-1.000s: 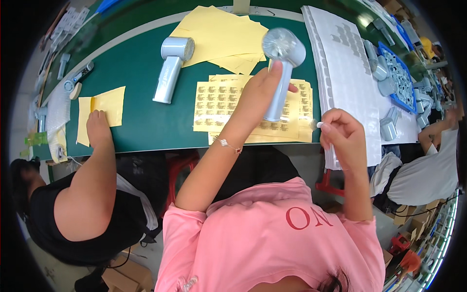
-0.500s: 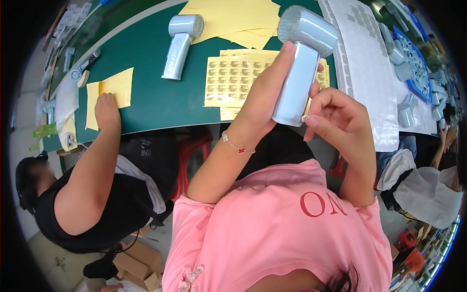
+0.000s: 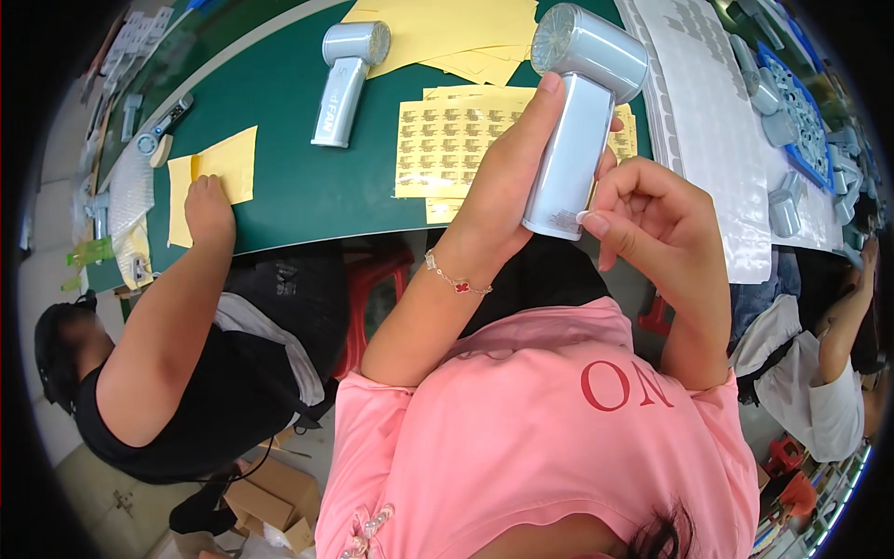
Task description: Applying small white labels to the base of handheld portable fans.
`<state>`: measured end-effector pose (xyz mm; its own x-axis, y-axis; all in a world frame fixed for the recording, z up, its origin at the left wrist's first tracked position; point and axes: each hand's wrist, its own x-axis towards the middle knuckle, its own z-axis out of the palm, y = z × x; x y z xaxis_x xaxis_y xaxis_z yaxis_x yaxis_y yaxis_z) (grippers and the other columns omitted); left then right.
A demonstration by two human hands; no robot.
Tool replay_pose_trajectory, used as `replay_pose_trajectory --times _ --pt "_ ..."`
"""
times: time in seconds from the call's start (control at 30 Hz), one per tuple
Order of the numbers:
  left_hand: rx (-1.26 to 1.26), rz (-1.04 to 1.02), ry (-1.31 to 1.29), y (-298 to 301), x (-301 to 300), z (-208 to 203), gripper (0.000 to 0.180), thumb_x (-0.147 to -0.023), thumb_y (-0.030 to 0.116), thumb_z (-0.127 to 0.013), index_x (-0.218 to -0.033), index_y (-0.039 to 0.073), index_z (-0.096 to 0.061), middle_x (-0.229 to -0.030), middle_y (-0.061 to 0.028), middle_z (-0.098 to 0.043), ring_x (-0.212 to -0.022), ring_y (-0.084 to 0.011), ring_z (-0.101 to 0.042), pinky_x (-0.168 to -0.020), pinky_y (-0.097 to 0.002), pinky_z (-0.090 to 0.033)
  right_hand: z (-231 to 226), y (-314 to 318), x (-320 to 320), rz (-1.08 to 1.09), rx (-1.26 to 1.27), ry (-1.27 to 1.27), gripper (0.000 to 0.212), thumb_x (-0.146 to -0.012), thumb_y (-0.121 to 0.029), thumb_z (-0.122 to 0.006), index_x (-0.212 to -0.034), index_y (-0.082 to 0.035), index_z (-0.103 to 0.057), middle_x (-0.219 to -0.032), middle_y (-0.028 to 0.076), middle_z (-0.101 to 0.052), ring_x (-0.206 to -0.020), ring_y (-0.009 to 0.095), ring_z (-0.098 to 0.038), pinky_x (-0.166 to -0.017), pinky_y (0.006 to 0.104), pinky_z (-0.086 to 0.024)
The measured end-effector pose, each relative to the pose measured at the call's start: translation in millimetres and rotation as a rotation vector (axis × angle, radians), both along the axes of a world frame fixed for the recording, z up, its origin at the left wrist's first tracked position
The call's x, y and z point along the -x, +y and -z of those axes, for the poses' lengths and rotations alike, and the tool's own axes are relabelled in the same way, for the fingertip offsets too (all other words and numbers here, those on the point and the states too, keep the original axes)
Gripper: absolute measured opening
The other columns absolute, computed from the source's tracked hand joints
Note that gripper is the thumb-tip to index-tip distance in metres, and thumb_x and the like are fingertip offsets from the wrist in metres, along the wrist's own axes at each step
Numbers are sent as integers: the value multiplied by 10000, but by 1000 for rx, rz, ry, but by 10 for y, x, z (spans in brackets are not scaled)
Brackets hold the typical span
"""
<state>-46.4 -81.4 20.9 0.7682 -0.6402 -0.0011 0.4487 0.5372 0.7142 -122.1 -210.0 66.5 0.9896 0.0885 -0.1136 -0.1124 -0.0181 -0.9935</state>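
At one o'clock, my left grip point(image 3: 515, 172) clasps a glossy pale-blue cylinder-headed fan point(image 3: 570, 154): likely light, slippery, best held mid-handle. My right grip point(image 3: 656, 219): I can't tell.

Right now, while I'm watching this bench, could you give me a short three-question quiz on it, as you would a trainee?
1. Which hand grips the pale blue fan?
2. True or false: a second fan lies to the left of the yellow label sheets.
3. The right hand is nearest to: A) the blue tray; B) the gripped fan's lower end; C) the second fan.

Key: 1. Left hand; 2. True; 3. B.
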Motion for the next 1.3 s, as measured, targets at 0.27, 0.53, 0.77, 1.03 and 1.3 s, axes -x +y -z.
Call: replay_pose_trajectory --times 0.27,0.53,0.77,1.03,1.3 --pt "5 7 12 -3 4 11 572 -923 521 -331 -1023 -2 -538 -711 -76 -571 -637 -116 -566 -573 -238 -472 -13 9 9 1 12 -1 102 -787 12 -630 -849 35 -553 -771 40 -550 -586 66 -515 -475 176 -424" --pt "-28 -34 15 -3 23 -5 586 -919 528 -331 -1010 -7 -551 -708 -79 -576 -626 -116 -566 -571 -235 -472 -3 48 9 21 46 -36 97 -793 -8 -633 -830 24 -550 -719 12 -518 -588 36 -478 -450 171 -453" --pt "-38 -31 25 24 26 -24 591 -918 533 -327 -1020 -4 -552 -724 -76 -579 -643 -110 -563 -576 -228 -464 -24 83 17 39 79 -25 90 -798 -18 -629 -826 14 -550 -678 -1 -506 -576 31 -477 -459 169 -453" --pt "-31 -34 33 21 43 -38 584 -919 531 -325 -1023 3 -553 -730 -73 -580 -646 -108 -563 -582 -229 -463 -25 122 46 84 126 -48 83 -788 -3 -626 -791 7 -544 -678 -8 -499 -565 29 -460 -477 164 -443" --pt "-14 -59 29 32 66 -59 593 -924 535 -295 -1033 1 -530 -718 -74 -577 -630 -111 -556 -568 -228 -456 10 147 55 106 384 -175 108 -770 2 -639 -773 4 -531 -710 -9 -494 -588 26 -433 -477 154 -414"
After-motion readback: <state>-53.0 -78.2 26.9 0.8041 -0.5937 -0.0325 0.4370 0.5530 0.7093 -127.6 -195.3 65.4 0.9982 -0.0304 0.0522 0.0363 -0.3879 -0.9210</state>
